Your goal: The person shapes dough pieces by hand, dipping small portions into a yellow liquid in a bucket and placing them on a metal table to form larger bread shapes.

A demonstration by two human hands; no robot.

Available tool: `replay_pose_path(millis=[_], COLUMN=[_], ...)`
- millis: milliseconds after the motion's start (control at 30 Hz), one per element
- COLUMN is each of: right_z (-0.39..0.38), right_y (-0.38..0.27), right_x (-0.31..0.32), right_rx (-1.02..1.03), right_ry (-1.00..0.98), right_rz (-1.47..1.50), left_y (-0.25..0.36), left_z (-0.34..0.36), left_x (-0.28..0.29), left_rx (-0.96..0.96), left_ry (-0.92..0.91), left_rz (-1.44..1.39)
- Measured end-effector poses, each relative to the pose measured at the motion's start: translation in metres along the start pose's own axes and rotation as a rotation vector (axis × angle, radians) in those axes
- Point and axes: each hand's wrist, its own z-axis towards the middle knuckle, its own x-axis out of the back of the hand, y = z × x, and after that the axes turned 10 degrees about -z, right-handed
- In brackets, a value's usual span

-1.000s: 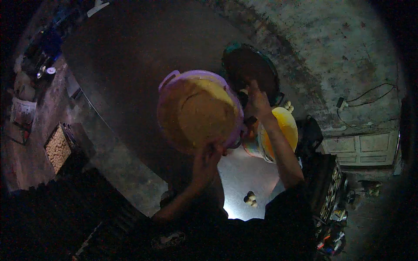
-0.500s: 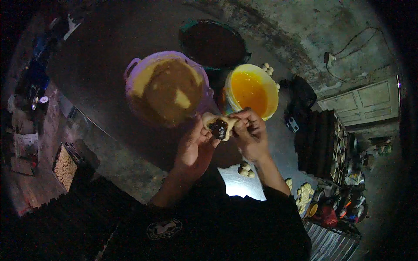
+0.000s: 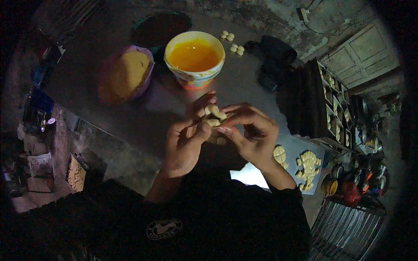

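Between my two hands, in front of my chest, is a small piece of pale dough (image 3: 212, 114), folded up with a gap in its top. My left hand (image 3: 187, 143) is closed round its left side, thumb in front. The fingertips of my right hand (image 3: 252, 135) pinch its right edge. Inside the gap it looks dark, but I cannot make out the filling. Just beyond stands a patterned bucket (image 3: 194, 82) of orange-yellow liquid. To its left is a purple tub (image 3: 150, 74) with a tan mass in it.
A dark round tray (image 3: 161, 28) lies behind the tub. Small dough balls (image 3: 237, 49) sit past the bucket. Shaped dough pieces (image 3: 308, 167) lie on the table at right, near a bright white sheet (image 3: 251, 175). A shelved rack (image 3: 333, 104) stands beyond; a filled crate (image 3: 76, 174) is lower left.
The dough was spread wide with dark, glossy filling showing; its edges are now drawn together over it. My view has shifted, so the tub and bucket appear farther left and higher.
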Motion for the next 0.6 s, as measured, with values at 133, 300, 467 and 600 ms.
replay_pose_path(millis=[133,300,467,600], right_z=[-0.034,-0.064,-0.073,-0.075], right_y=[-0.014,-0.029,-0.024,-0.029], right_x=[0.037,0.089,0.113,0.111], right_rx=[0.259,0.219,0.129,0.045], right_ry=[-0.081,-0.19,-0.178,0.062], right_rz=[-0.308,-0.282,-0.13,-0.144], left_y=[-0.023,-0.057,-0.06,-0.062], left_z=[-0.011,-0.033,-0.042,-0.035], left_x=[-0.042,-0.071,-0.103,-0.104], left_rx=[0.114,-0.072,-0.135,-0.179], left_ry=[0.158,0.092,0.053,-0.151], left_rz=[-0.145,0.358,0.687,0.457])
